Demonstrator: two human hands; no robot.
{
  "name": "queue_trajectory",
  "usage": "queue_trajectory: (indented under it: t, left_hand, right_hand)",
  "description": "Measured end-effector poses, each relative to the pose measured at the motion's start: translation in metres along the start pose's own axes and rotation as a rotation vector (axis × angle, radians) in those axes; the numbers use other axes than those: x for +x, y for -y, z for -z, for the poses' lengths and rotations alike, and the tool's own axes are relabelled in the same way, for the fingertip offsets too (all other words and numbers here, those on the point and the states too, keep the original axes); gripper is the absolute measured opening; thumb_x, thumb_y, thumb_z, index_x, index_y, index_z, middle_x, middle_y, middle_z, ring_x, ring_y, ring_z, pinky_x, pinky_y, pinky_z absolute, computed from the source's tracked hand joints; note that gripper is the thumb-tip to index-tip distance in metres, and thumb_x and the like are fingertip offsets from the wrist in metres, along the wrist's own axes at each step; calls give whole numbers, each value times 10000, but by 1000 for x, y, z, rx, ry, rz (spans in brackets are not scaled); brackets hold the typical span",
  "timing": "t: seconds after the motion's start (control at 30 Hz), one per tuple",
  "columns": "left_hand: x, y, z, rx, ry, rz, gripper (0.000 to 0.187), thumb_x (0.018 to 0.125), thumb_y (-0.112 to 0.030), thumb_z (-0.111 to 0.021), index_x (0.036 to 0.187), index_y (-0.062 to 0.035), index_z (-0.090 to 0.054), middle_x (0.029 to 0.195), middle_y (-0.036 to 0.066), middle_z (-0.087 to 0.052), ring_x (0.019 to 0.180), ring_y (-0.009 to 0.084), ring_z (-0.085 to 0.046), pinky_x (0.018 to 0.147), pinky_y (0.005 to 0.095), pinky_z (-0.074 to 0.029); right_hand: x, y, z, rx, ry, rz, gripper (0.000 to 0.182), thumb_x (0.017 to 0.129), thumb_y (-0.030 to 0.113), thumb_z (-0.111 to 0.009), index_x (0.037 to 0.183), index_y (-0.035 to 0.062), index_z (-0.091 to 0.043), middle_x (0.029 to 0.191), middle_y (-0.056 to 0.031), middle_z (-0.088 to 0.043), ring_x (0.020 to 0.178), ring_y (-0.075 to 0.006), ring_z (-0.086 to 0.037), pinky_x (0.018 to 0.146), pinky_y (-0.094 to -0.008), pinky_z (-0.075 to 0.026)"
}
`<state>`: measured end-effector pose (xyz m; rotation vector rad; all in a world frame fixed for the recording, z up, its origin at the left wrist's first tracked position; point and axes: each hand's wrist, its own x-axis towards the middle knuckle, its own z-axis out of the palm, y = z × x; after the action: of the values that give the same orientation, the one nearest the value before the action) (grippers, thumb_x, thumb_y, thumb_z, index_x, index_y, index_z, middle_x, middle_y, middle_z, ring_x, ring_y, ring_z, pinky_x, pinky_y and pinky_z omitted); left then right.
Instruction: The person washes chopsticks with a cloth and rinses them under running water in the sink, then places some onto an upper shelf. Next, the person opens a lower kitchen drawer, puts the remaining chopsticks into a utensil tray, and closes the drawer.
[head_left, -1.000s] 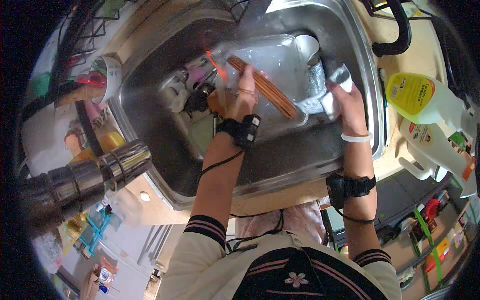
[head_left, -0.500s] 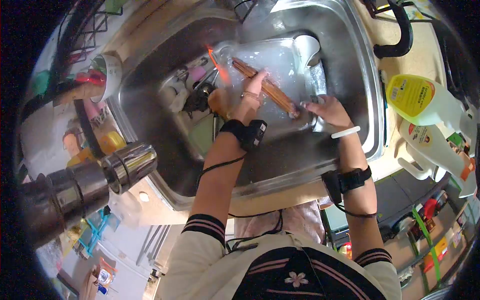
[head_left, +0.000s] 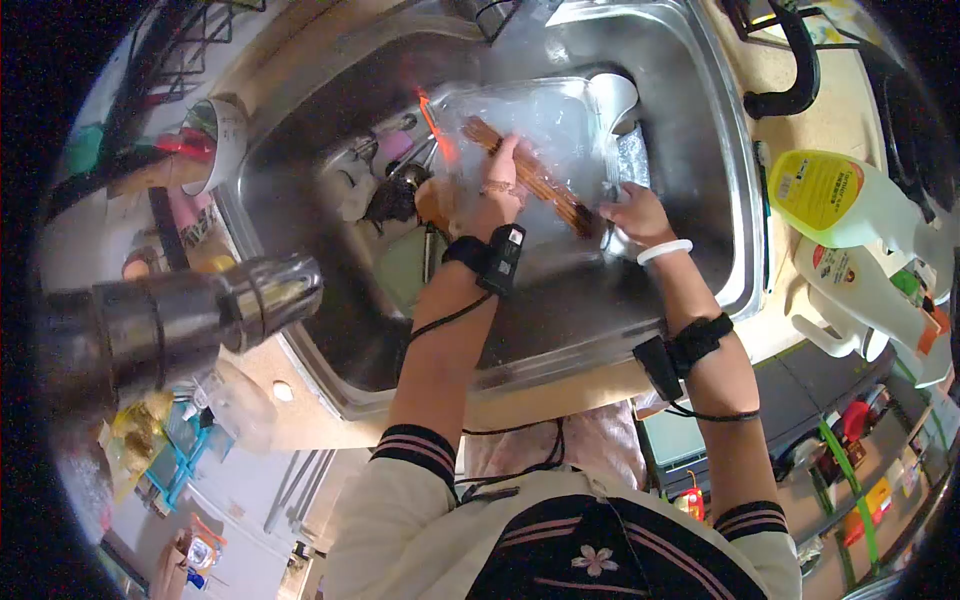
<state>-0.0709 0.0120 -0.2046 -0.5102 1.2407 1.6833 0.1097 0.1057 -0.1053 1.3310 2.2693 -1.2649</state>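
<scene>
A bundle of brown chopsticks (head_left: 545, 185) slants over a clear tub of water (head_left: 540, 97) in the steel sink (head_left: 520, 345). My left hand (head_left: 505, 180) is wrapped round its middle. Beside the bundle's lower right end, my right hand (head_left: 640, 215) has its fingers bent together at the tub's right side; whether anything is between them is hidden. Near that hand lies a shiny silver item (head_left: 632, 160), with a white rounded piece (head_left: 612, 97) above it. An orange stick-like item (head_left: 434, 125) leans at the tub's left edge.
Utensils and a black item (head_left: 392, 198) lie in the sink's left part, by a pale green board (head_left: 402, 265). The metal faucet (head_left: 265, 300) juts in from the left. Bottles, one with a yellow label (head_left: 822, 195), stand on the right counter beside a black curved handle (head_left: 800, 85).
My right hand has shifted slightly left and its fingers have drawn closer together. My left hand still holds the chopsticks, almost in place. The view has shifted a little.
</scene>
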Motion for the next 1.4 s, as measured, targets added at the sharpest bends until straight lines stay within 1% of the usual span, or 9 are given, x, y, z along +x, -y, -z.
queue_trajectory:
  t: [0.37, 0.6, 0.97, 1.07, 1.17, 1.2, 1.3, 1.33, 1.4]
  left_hand:
    - [-60, -17, -22, -161, 79, 244, 316, 813, -404, -519, 752, -96, -479, 604, 46, -524, 526, 173, -518, 522, 325, -469]
    - [-113, -34, -31, -196, 409, 138, 241, 806, -310, -541, 770, -80, -475, 616, 47, -513, 519, 175, -513, 528, 329, -470]
    - [-157, -81, 1, -291, 447, 361, 183, 788, -222, -570, 814, -70, -471, 649, 49, -505, 534, 178, -508, 520, 334, -466]
    - [-129, -74, 17, -500, 452, 524, 181, 771, -160, -575, 902, -90, -471, 701, 51, -498, 558, 179, -496, 504, 340, -457]
    - [-140, -82, 32, -230, 478, 225, 189, 742, -236, -595, 765, -85, -485, 623, 38, -501, 578, 181, -511, 546, 325, -452]
    - [-137, -82, 37, -218, 521, 190, 197, 737, -242, -609, 751, -91, -483, 623, 43, -494, 582, 189, -512, 544, 317, -445]
    - [-142, -91, 51, -288, 620, 150, 280, 752, -140, -593, 997, -105, -463, 750, 46, -525, 658, 209, -526, 612, 356, -465]
    - [-141, -93, 53, -307, 622, 122, 315, 752, -113, -592, 1031, -113, -447, 787, 50, -535, 691, 216, -532, 631, 366, -468]
    - [-139, -96, 55, -341, 623, 68, 395, 751, -59, -588, 1099, -130, -415, 861, 58, -555, 757, 228, -544, 670, 384, -474]
  right_hand:
    - [-68, 124, 20, -205, -154, 159, 372, 597, 194, -631, 913, 2, -591, 746, -224, -592, 719, -357, -590, 654, -395, -473]
    - [-114, 191, -5, -696, -310, 346, 149, 628, 153, -602, 755, 78, -585, 592, -128, -589, 566, -277, -604, 508, -350, -481]
    - [-159, 222, -11, -1020, -445, 502, 40, 663, 111, -528, 695, 102, -550, 586, -100, -583, 568, -227, -604, 500, -339, -477]
    - [-162, 227, 15, -859, -386, 298, 227, 654, 150, -557, 853, 53, -609, 694, -154, -595, 638, -301, -599, 591, -375, -477]
    - [-160, 210, 39, -459, -462, 322, 350, 614, 138, -633, 923, -22, -593, 809, -250, -580, 749, -347, -590, 654, -351, -466]
    - [-150, 194, 44, -370, -436, 288, 383, 627, 196, -645, 972, 37, -600, 775, -196, -616, 743, -324, -602, 696, -373, -465]
    - [-111, 140, 28, -48, -546, 328, 310, 654, 88, -609, 927, -54, -577, 722, -125, -615, 657, -211, -570, 615, -296, -436]
    - [-111, 138, 29, 208, -287, 188, 245, 677, 59, -589, 900, -41, -576, 716, -57, -594, 661, -141, -518, 617, -272, -421]
    - [-84, 102, 4, 298, -259, 149, 218, 700, 40, -572, 909, -23, -572, 749, -65, -595, 683, -123, -518, 622, -251, -419]
